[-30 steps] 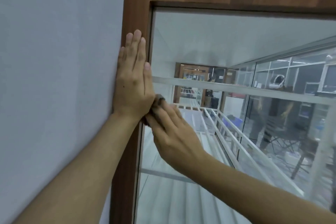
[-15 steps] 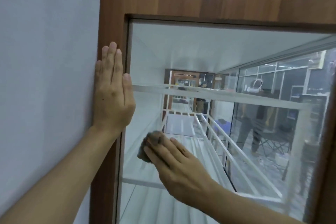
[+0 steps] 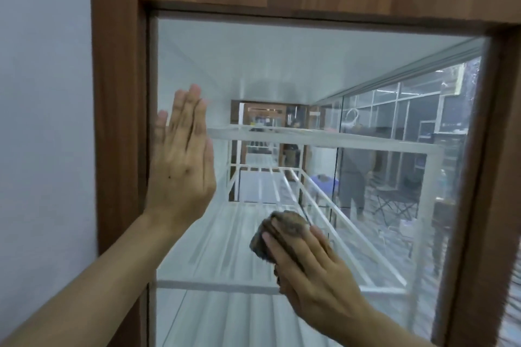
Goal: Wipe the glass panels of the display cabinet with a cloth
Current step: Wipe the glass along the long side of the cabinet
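The glass panel (image 3: pixel 310 70) of the display cabinet fills the view, set in a brown wooden frame (image 3: pixel 118 121). My right hand (image 3: pixel 313 270) presses a bunched dark grey-brown cloth (image 3: pixel 284 229) flat against the lower middle of the glass, fingers straight over it. My left hand (image 3: pixel 181 160) is raised with straight fingers at the panel's left edge, overlapping the frame and the glass; whether it touches cannot be told.
White wire shelves (image 3: pixel 310 138) run back inside the cabinet. A pale wall (image 3: pixel 42 93) lies left of the frame. Through the far glass a person (image 3: pixel 356 175) stands in a room with folding chairs and dark partitions.
My right hand with the cloth has slid from the left frame edge down and right across the glass. My left hand has shifted from the wooden frame rightward, over the glass edge.
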Demonstrator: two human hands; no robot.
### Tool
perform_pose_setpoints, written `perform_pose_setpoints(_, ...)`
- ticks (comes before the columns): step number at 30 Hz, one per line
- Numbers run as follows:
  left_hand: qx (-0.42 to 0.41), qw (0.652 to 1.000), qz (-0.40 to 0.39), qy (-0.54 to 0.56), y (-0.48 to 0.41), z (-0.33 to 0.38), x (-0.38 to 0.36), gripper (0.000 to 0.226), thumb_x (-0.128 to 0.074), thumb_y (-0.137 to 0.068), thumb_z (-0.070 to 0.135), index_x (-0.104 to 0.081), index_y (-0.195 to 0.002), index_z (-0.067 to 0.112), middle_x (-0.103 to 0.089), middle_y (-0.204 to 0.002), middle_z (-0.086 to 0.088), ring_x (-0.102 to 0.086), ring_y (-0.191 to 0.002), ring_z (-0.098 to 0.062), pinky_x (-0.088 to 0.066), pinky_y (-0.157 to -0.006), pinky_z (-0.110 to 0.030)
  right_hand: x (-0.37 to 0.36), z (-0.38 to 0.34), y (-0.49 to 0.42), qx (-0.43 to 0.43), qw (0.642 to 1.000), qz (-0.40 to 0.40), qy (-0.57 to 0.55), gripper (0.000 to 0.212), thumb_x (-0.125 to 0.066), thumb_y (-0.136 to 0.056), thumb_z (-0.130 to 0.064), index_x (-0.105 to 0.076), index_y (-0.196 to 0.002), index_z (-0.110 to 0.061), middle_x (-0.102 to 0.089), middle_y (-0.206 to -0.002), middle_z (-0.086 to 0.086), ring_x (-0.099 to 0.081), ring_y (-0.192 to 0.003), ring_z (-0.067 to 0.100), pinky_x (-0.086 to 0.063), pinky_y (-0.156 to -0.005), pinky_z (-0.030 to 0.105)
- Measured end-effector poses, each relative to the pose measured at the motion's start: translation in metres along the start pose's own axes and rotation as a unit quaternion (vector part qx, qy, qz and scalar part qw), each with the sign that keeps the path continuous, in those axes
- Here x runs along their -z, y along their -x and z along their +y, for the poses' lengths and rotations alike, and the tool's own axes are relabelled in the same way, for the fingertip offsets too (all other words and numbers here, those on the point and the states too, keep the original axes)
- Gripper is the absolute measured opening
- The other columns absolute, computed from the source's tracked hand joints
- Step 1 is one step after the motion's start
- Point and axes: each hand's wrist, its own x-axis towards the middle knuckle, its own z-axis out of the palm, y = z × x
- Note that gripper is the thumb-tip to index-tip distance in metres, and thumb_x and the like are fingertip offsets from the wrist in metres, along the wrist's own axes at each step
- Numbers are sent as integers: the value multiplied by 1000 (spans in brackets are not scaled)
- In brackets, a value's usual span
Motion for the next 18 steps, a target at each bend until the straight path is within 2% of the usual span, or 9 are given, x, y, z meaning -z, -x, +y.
perform_pose_setpoints(2,0,1000,-12,-13,6,7,-2,56,-27,-105,19,-20,-157,-1,-16,-167,-15,-10,-156,-30,-9,-126,-54,11,23,-36,-63,996,65,0,48,-42,-103,-19,-41,-148,-5,-34,-157,18,-26,-149,35,-25,-121,51)
perform_pose_setpoints(5,-12,999,-17,-24,11,9,-5,57,-26,-106,23,-19,-158,1,-15,-167,-14,-10,-156,-31,-8,-126,-53,20,41,-133,-165,974,156,-8,49,-49,-101,-13,-43,-146,4,-36,-155,26,-24,-148,40,-21,-122,56)
perform_pose_setpoints(7,-12,1000,-15,-22,11,7,-5,57,-27,-106,22,-20,-158,1,-15,-167,-13,-11,-156,-30,-7,-126,-52,12,25,-147,-160,973,160,-34,51,-49,-101,-12,-40,-148,6,-33,-157,26,-22,-150,42,-20,-122,57)
perform_pose_setpoints(11,-4,1000,-17,-22,11,8,-5,57,-27,-105,22,-19,-159,3,-13,-168,-11,-9,-156,-28,-7,-126,-52,-7,-13,-27,-59,998,31,-12,55,-47,-100,-18,-37,-152,-3,-28,-162,18,-19,-153,35,-27,-118,53)
perform_pose_setpoints(13,-1,999,-18,-28,11,8,-5,58,-25,-105,24,-18,-159,4,-13,-168,-11,-8,-157,-27,-6,-127,-51,0,3,2,-31,999,8,-8,50,-38,-103,-23,-37,-151,-8,-28,-161,14,-22,-152,33,-28,-116,52)
perform_pose_setpoints(15,-1,999,-18,-36,11,9,-5,59,-24,-105,26,-16,-159,4,-13,-168,-12,-7,-157,-27,-5,-127,-50,10,26,-31,-79,995,65,-10,48,-40,-105,-21,-38,-150,-4,-30,-160,18,-27,-148,37,-25,-119,55)
perform_pose_setpoints(18,-9,999,-20,-46,11,9,-6,59,-22,-106,27,-14,-159,3,-11,-168,-13,-8,-156,-30,-6,-126,-52,23,43,-119,-188,970,154,-12,49,-49,-101,-12,-43,-148,2,-35,-156,24,-26,-148,38,-26,-119,58)
